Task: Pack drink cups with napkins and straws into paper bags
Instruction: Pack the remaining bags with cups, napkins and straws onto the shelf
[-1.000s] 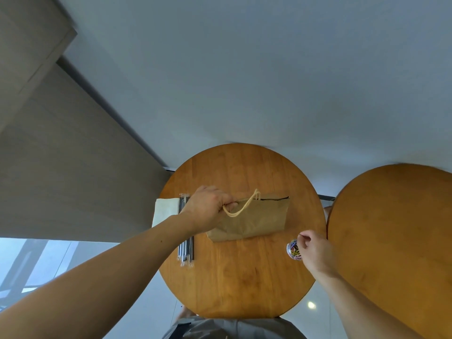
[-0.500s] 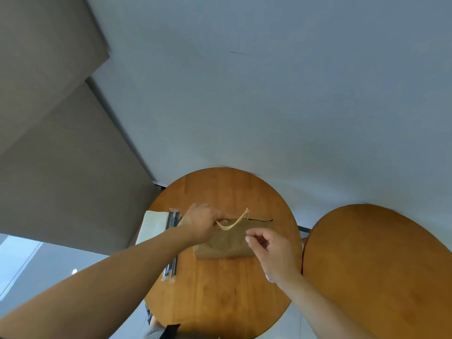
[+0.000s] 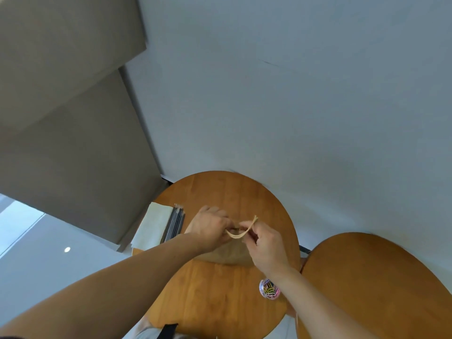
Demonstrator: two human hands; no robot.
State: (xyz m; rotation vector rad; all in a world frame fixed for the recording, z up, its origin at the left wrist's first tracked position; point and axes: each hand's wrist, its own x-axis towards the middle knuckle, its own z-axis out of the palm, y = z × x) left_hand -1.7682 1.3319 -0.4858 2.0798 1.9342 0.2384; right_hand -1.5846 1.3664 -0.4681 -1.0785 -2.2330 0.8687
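Note:
A brown paper bag (image 3: 230, 253) with cream rope handles (image 3: 242, 231) lies on the round wooden table (image 3: 220, 289). My left hand (image 3: 208, 228) grips the bag's top edge from the left. My right hand (image 3: 264, 243) pinches the bag's top edge at the rope handles from the right, so both hands meet over the mouth and hide most of it. A stack of white napkins (image 3: 154, 226) and several wrapped dark straws (image 3: 175, 226) lie at the table's left edge. No drink cup is in view.
A small round clear container of coloured paper clips (image 3: 269, 288) sits near the table's right edge, under my right forearm. A second round wooden table (image 3: 379, 285) stands close on the right. A pale wall rises behind.
My right hand left the clip container and came up to the bag's top, meeting my left hand at the handles. The camera tilted upward, so the table sits lower in view.

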